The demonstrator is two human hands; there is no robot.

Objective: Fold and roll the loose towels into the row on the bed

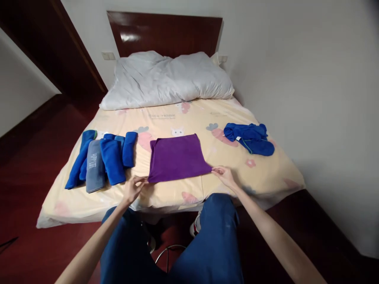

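A purple towel (177, 157) lies folded into a rough rectangle on the bed, its near edge drawn straight between my hands. My left hand (135, 188) pinches the near left corner. At the near right corner, my right hand (224, 175) is closed on the cloth, pulling it to a point. Just left of the towel is a group of rolled or folded towels: several blue ones, such as the blue towel (113, 161), and a grey towel (95, 165) with white lettering. Over on the right lies a crumpled blue towel (250, 138) with a small white tag.
The bed (166, 197) has a cream sheet with carrot and cat prints. A large white pillow (174, 79) spans its head, before a dark wooden headboard (168, 33). A wall (310, 98) runs along the right side. My knees are against the near edge.
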